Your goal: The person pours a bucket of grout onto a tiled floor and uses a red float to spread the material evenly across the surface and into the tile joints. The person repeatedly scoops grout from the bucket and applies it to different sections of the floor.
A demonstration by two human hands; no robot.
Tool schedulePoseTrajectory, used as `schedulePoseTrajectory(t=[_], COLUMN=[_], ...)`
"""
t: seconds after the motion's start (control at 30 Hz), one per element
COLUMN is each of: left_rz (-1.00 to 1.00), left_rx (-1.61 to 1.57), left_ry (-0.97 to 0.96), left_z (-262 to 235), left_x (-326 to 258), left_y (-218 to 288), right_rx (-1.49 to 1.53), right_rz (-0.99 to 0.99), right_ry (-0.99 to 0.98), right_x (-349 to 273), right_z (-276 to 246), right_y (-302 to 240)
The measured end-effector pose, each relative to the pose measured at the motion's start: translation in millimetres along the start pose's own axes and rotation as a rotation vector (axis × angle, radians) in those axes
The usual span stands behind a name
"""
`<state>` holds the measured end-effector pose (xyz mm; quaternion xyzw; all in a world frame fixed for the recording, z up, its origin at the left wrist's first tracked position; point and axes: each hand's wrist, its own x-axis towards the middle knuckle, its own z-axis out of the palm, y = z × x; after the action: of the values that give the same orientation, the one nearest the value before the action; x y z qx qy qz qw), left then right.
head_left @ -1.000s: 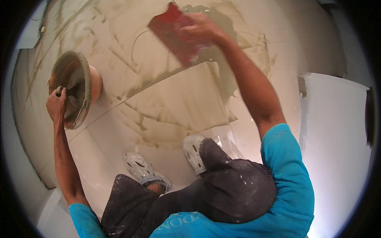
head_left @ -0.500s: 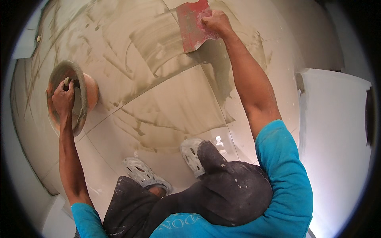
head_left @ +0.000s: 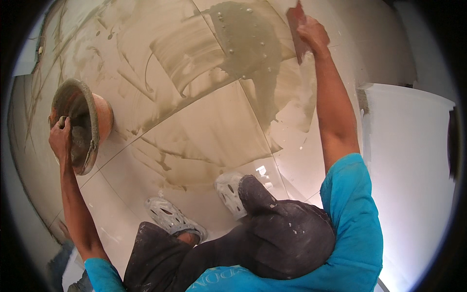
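My right hand (head_left: 314, 35) is closed round a red spreader (head_left: 296, 30), a thin plate smeared with grout, which now shows nearly edge-on. To its left lies a wet grey-green patch of grout (head_left: 250, 44) with small bubbles, spread over pale floor tiles (head_left: 209, 126). On the left, my left hand (head_left: 60, 140) is closed at the near left side of an orange bucket (head_left: 103, 117) crusted with grey grout. Its fingers pinch together, but what they hold, if anything, I cannot make out. Inside the bucket is a grey wet mix, partly hidden by the hand.
Smears of grout streak the tiles ahead of my grey-white clogs (head_left: 170, 214). A white panel (head_left: 408, 146) stands close on the right. At the lower left is dark blue cloth (head_left: 61, 263). A wall runs along the left side.
My right hand has moved right with the spreader, turning it edge-on and baring the wet patch. The left hand has shifted from over the bucket's opening down toward its near left side.
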<state>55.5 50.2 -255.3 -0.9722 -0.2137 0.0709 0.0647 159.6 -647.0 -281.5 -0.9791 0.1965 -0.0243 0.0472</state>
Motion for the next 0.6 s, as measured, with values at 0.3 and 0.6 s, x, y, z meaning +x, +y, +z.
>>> schedulePoseTrajectory(t=[0.3, 0.6], left_rz=[0.079, 0.27], left_rx=[-0.234, -0.433], left_ry=[0.138, 0.02], left_z=[-11.1, 0.6], left_x=[-20.4, -22.8], left_y=[54.2, 29.9], right_rx=[0.134, 0.178], right_rz=[-0.227, -0.501], right_ry=[-0.13, -0.122], right_x=[-14.2, 7.8], right_z=[-34.9, -14.2], right_y=[-122.1, -133.1])
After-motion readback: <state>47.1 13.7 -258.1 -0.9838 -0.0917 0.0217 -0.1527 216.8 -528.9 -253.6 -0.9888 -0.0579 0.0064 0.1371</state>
